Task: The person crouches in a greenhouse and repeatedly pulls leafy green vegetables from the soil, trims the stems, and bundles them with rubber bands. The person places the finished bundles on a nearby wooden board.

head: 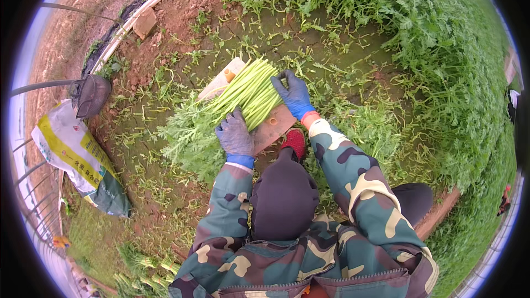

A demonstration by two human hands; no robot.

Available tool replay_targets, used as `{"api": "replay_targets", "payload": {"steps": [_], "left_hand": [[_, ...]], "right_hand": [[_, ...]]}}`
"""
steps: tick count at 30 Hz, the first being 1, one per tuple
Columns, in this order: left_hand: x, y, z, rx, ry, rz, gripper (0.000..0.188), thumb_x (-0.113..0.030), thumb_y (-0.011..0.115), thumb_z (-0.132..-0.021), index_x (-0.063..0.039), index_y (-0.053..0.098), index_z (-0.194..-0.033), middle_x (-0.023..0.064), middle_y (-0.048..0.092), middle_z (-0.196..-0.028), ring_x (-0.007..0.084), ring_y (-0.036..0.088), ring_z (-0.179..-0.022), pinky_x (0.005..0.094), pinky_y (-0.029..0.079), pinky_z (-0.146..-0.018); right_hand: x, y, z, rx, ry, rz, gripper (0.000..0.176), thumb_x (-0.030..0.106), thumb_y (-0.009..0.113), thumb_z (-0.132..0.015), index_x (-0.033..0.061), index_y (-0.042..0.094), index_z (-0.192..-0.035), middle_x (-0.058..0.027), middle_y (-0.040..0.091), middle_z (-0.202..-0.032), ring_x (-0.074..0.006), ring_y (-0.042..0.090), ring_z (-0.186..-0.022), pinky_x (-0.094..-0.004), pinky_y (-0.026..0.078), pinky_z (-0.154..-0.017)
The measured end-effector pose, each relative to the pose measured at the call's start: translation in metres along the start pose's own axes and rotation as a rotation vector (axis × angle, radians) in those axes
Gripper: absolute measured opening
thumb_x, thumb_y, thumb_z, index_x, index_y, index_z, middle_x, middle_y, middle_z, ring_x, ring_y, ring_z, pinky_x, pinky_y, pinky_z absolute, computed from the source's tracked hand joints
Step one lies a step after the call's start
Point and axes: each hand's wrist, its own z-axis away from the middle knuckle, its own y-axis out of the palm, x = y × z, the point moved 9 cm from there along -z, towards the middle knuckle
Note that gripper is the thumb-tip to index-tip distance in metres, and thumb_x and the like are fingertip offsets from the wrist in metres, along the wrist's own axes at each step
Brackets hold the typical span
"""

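Observation:
A thick bundle of green leafy-vegetable stems (252, 87) lies slantwise across a flat board (271, 132). Its feathery leaves (192, 132) spill off the board towards the lower left. Two short orange-tan pegs show on the board, one peg (229, 75) beyond the bundle and another peg (272, 121) on the near side. My left hand (236, 134), in a soiled blue glove, is closed over the near edge of the stems by the leaves; its thumb is hidden. My right hand (294, 93), also gloved, is at the bare stem ends, thumb and fingers apart.
Tall leafy plants (447, 49) stand at the right. Trimmed leaves and stalks (145, 132) litter the soil. A printed sack (83, 157) and a dark mesh basket (93, 95) are at the left. Several tied bunches (149, 273) lie at lower left. My red shoe (294, 142) is beside the board.

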Motion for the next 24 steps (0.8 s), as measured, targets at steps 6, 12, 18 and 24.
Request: {"api": "replay_targets", "payload": {"steps": [6, 12, 18, 24], "left_hand": [[-0.003, 0.017, -0.014, -0.096, -0.081, -0.076, 0.084, -0.047, 0.078, -0.06, -0.011, 0.042, -0.127, 0.0071, 0.048, -0.108, 0.0229, 0.05, -0.102, 0.0426, 0.039, -0.086], [-0.007, 0.018, -0.022, -0.116, -0.093, -0.204, 0.079, -0.047, 0.078, -0.059, -0.012, 0.045, -0.122, 0.0049, 0.05, -0.1, 0.0212, 0.053, -0.092, 0.0407, 0.042, -0.079], [-0.006, 0.019, -0.023, -0.171, -0.1, -0.269, 0.064, -0.041, 0.077, -0.062, -0.015, 0.049, -0.112, 0.0031, 0.05, -0.094, 0.0209, 0.056, -0.086, 0.0402, 0.043, -0.075], [-0.001, -0.003, -0.017, 0.033, -0.004, -0.128, 0.058, -0.031, 0.07, -0.071, -0.014, 0.049, -0.123, 0.0056, 0.05, -0.103, 0.0216, 0.051, -0.097, 0.0442, 0.037, -0.087]], "right_hand": [[-0.003, 0.009, -0.01, -0.141, -0.064, 0.201, 0.032, 0.038, 0.055, -0.09, 0.0069, 0.054, -0.098, -0.0157, 0.061, -0.084, -0.0354, 0.06, -0.075, -0.0414, 0.047, -0.067], [0.004, -0.012, -0.005, -0.298, -0.042, 0.279, 0.026, 0.028, 0.056, -0.089, 0.0082, 0.053, -0.105, -0.0161, 0.055, -0.103, -0.0341, 0.055, -0.095, -0.0415, 0.044, -0.078], [0.082, 0.002, -0.004, -0.207, -0.375, 0.365, 0.047, 0.035, 0.049, -0.089, 0.0122, 0.045, -0.13, -0.0139, 0.049, -0.127, -0.0353, 0.046, -0.117, -0.0438, 0.033, -0.102], [0.052, 0.065, -0.007, 0.114, -0.428, 0.641, 0.056, 0.04, 0.045, -0.089, 0.0222, 0.036, -0.142, -0.0083, 0.037, -0.144, -0.0326, 0.034, -0.132, -0.0494, 0.018, -0.11]]}}
